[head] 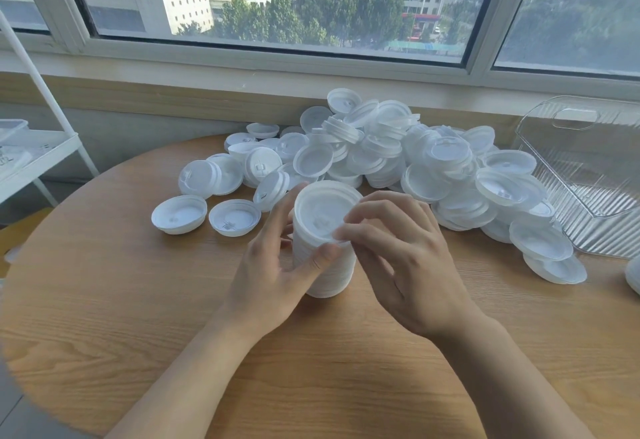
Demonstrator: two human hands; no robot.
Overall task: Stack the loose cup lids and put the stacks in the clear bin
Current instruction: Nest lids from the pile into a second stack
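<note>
1. The clear bin [588, 175] stands at the table's right edge; nothing shows inside it.
2. The loose lid pile [398, 161] lies against the window wall, touching the bin; bare wooden table [121, 300] lies near the person.
3. The lid stack [323, 241] stands upright, hollow side up, mid-table.
4. The left hand [273, 272] curls round its side; the right hand [408, 258] fingertips pinch the top lid's rim.
</note>
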